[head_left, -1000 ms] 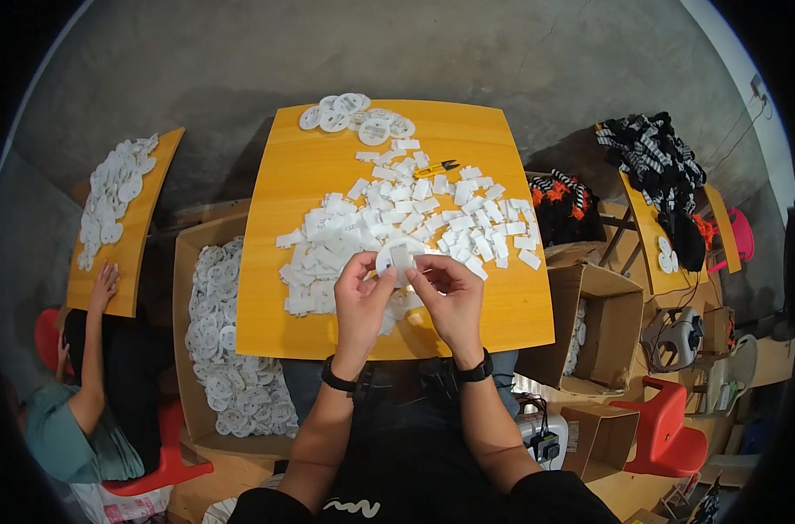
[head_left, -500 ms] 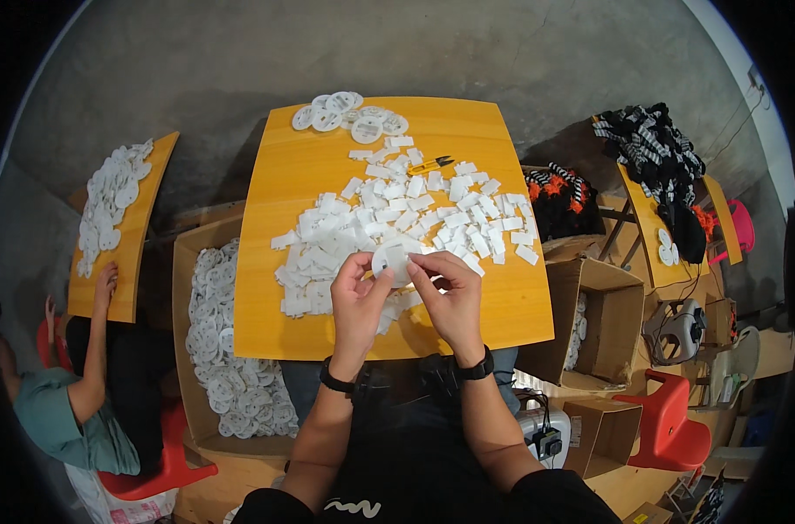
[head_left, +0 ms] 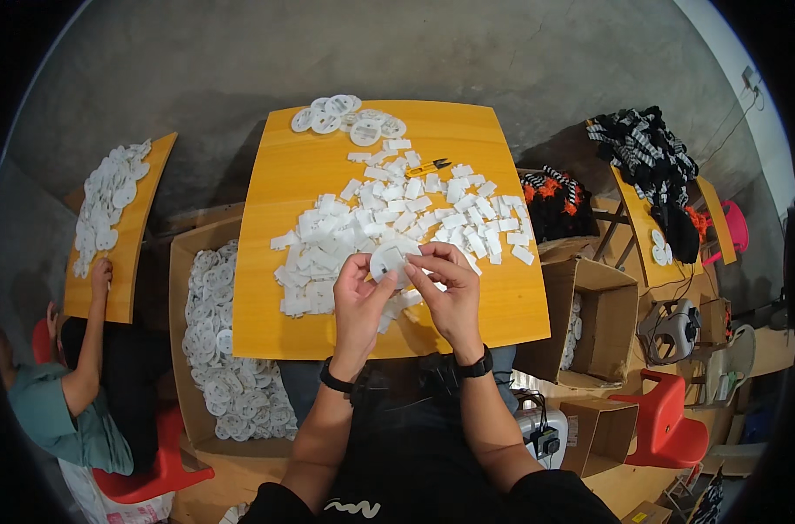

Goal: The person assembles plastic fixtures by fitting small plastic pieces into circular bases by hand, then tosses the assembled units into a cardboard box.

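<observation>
Both my hands meet over the near edge of an orange table (head_left: pixel 292 175). My left hand (head_left: pixel 360 297) and my right hand (head_left: pixel 450 284) together pinch one round white plastic disc (head_left: pixel 387 260) between their fingertips. Just beyond them a wide heap of small white rectangular pieces (head_left: pixel 397 218) covers the middle of the table. A cluster of finished white discs (head_left: pixel 340 115) lies at the far edge. Small yellow-handled snips (head_left: pixel 430 166) rest near the heap's far side.
A cardboard box full of white discs (head_left: pixel 227 349) stands left of the table. Another person (head_left: pixel 74 384) sits at the far left by a second orange table (head_left: pixel 109 236) with discs. Open cardboard boxes (head_left: pixel 598 323), a red chair (head_left: pixel 668 419) and black-and-white cloth (head_left: pixel 646 157) are on the right.
My hands have stayed in place, turning the disc slightly between the fingers. The person at the left has shifted a little.
</observation>
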`<action>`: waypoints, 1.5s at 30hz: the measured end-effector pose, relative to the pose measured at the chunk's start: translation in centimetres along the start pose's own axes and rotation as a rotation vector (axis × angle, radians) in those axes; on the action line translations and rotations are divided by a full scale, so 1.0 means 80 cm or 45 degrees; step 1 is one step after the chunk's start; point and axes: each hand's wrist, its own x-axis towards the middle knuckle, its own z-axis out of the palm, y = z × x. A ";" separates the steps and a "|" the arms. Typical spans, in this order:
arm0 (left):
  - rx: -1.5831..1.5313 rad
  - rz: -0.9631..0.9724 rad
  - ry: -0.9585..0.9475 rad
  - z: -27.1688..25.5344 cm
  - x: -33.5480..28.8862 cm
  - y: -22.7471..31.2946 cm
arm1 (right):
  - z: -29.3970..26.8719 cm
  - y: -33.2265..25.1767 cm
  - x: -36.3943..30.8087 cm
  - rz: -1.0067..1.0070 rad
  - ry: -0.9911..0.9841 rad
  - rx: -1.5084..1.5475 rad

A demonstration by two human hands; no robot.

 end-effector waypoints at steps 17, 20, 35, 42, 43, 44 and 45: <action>-0.054 -0.059 -0.064 0.001 0.031 0.014 | 0.014 0.001 0.027 0.147 0.049 0.236; -0.052 -0.078 -0.074 -0.001 0.036 0.014 | 0.012 0.001 0.031 0.178 0.056 0.267; 0.072 -0.197 -0.092 0.010 0.073 0.019 | -0.008 0.003 0.064 0.283 -0.037 0.227; 0.054 -0.284 -0.214 0.020 0.093 0.031 | -0.020 -0.006 0.085 0.358 -0.048 0.326; 0.056 -0.292 -0.216 0.020 0.096 0.030 | -0.021 -0.008 0.088 0.359 -0.056 0.337; 0.073 -0.245 -0.214 0.019 0.098 0.028 | -0.022 -0.009 0.088 0.366 -0.051 0.337; 0.087 -0.193 -0.209 0.020 0.102 0.027 | -0.023 -0.009 0.090 0.400 -0.061 0.358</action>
